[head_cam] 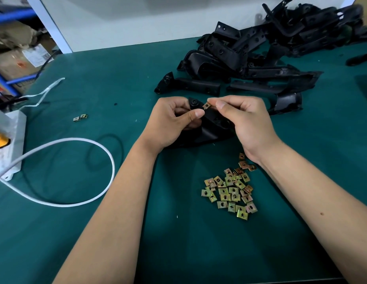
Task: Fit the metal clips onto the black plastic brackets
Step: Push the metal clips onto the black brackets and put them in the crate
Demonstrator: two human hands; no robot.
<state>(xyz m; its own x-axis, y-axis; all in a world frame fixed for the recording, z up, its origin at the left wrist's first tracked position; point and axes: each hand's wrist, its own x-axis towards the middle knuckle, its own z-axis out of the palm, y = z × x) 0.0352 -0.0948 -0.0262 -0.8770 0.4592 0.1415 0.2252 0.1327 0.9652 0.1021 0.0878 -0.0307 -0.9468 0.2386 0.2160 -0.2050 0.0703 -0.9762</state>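
My left hand (170, 121) grips a black plastic bracket (211, 128) above the green table, thumb pressed on its face. My right hand (244, 117) pinches a small brass-coloured metal clip (207, 106) at the bracket's upper edge. Much of the bracket is hidden behind both hands. A heap of several loose metal clips (231, 191) lies on the mat just below my right wrist. A big pile of black brackets (250, 54) lies at the back right.
Two stray clips (80, 117) lie on the green mat (96, 89) at the left. A white cable (92, 144) loops from a white box (10, 140) at the left edge. Shelving with cartons stands at the far left.
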